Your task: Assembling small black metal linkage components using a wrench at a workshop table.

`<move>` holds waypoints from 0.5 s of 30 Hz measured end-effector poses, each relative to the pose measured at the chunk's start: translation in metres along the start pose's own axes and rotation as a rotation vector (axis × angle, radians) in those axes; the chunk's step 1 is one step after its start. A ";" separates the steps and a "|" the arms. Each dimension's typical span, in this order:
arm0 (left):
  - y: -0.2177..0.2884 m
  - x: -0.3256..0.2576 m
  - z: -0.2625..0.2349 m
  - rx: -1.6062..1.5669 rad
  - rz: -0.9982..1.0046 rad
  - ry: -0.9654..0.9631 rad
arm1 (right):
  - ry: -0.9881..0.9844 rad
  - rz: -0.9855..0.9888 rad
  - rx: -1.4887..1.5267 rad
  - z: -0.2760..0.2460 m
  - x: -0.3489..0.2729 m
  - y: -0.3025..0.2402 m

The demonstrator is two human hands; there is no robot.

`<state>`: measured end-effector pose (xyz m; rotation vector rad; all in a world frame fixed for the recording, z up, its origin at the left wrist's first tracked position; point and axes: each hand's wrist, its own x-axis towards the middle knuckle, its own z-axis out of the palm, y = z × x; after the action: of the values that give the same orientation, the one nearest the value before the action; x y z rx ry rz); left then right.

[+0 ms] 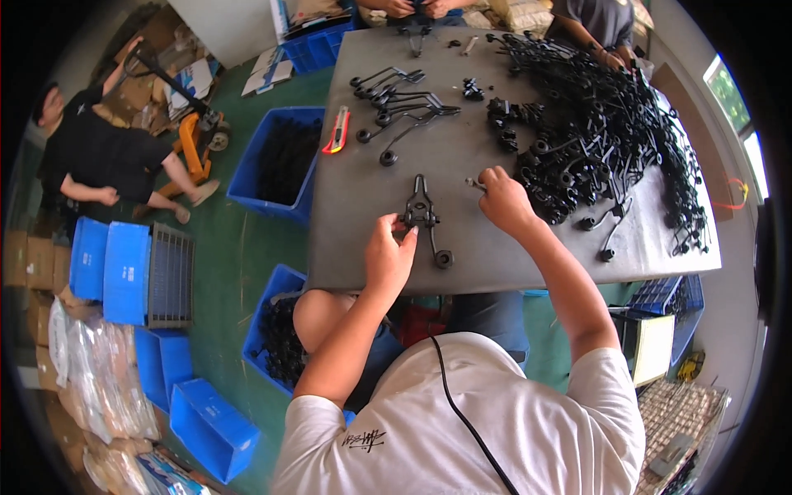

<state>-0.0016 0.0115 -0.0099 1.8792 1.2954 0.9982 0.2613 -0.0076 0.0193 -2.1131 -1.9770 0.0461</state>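
Note:
My left hand [391,254] pinches the side of a black forked metal bracket with a roller [422,213] lying on the table in front of me. Its narrow fork points away from me, and the round roller end lies nearest. Right of it, my right hand [505,198] is closed on a small silvery tool, seemingly a wrench [474,183], whose end shows past the fingers. The rest of that tool is hidden. Farther up the table lie several similar black roller brackets [412,109] and a red and yellow utility knife [337,130].
A large heap of black brackets [590,132] covers the table's right side. Small black parts [472,89] and another silvery tool [469,45] lie farther off. A blue bin [239,186] stands left of the table. Co-workers sit across it; another person [107,153] is by an orange pallet jack [191,148].

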 end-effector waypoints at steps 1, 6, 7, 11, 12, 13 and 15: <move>0.002 -0.001 -0.002 0.007 -0.014 0.015 | 0.170 -0.003 0.159 -0.015 -0.004 -0.015; 0.010 -0.003 -0.002 -0.045 -0.114 -0.047 | 0.392 0.313 0.834 -0.011 -0.049 -0.053; 0.006 -0.003 0.000 -0.049 -0.114 -0.047 | 0.394 0.254 0.765 0.005 -0.058 -0.053; -0.004 -0.005 0.006 -0.032 0.016 0.015 | 0.317 0.181 0.783 0.029 -0.070 -0.054; -0.003 -0.004 0.005 -0.027 0.021 0.015 | 0.309 0.219 0.831 0.026 -0.070 -0.059; -0.002 -0.005 0.005 -0.028 0.017 0.019 | 0.304 0.215 0.831 0.023 -0.071 -0.065; 0.001 -0.006 0.004 -0.002 -0.016 -0.005 | 0.364 -0.050 0.823 0.014 -0.074 -0.075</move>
<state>0.0009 0.0055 -0.0120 1.8658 1.3036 0.9855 0.1790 -0.0750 0.0104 -1.4139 -1.4381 0.3677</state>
